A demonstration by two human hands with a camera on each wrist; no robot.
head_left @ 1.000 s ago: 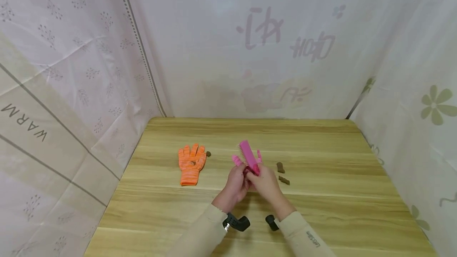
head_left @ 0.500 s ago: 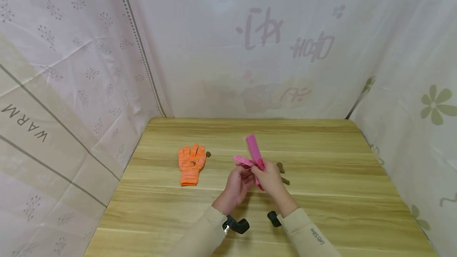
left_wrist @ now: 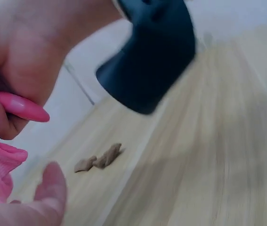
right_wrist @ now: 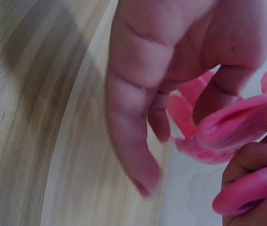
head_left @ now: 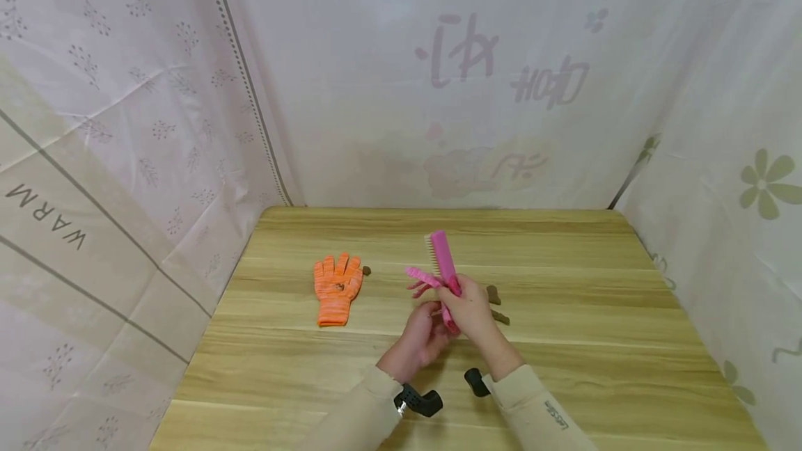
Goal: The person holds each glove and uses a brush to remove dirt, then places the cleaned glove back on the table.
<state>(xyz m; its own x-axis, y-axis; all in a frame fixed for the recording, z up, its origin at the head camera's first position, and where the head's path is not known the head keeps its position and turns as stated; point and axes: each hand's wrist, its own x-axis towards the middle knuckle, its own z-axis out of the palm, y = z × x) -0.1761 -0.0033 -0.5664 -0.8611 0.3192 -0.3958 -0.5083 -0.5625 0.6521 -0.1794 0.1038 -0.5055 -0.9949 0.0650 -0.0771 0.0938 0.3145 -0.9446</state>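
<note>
In the head view my right hand [head_left: 471,308] grips a pink comb [head_left: 442,254] by its handle, with the pale teeth facing left. The same hand also holds a pink knit glove [head_left: 421,274], whose fingers spread out to the left. The rounded end of the comb handle sticks out of the right fist in the left wrist view. My left hand [head_left: 418,341] is just below the glove's cuff. In the right wrist view its long fingers [right_wrist: 133,127] are extended, and its thumb lies right at the edge of the cuff [right_wrist: 241,110].
An orange knit glove [head_left: 334,294] lies flat on the wooden table [head_left: 263,381] to the left, a small brown lump [head_left: 366,271] beside it. Two brown pieces [head_left: 493,294] lie just right of the right hand. Printed curtains [head_left: 363,89] surround the table.
The comb has swung more upright and moved slightly away from me in the right hand. The left hand has drawn back toward me, and the pink glove is more exposed.
</note>
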